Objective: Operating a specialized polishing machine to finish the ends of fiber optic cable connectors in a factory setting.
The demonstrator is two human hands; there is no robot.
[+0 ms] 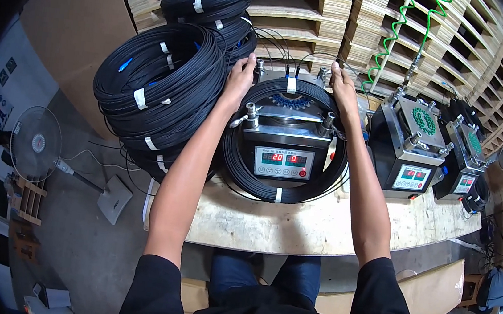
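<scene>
A black polishing machine [288,139] with a red digital display stands on the wooden table in front of me. A coil of black cable [243,175], bound with white tape, hangs around its front, its upper part resting across the machine's top. My left hand [239,84] is at the machine's far left corner, beside the coil and a metal knobbed post. At the far right corner, my right hand [344,93] has its fingers stretched out next to another post. Both hands look open, partly turned away. Blue connectors [290,102] ring the plate on top, partly behind the coil.
Tall stacks of black cable coils [159,97] rise on the left. Two similar machines [408,144] with green connectors stand to the right. Wooden pallets [317,15] form the back, with a green coiled hose [396,31]. A fan [37,142] is at the left.
</scene>
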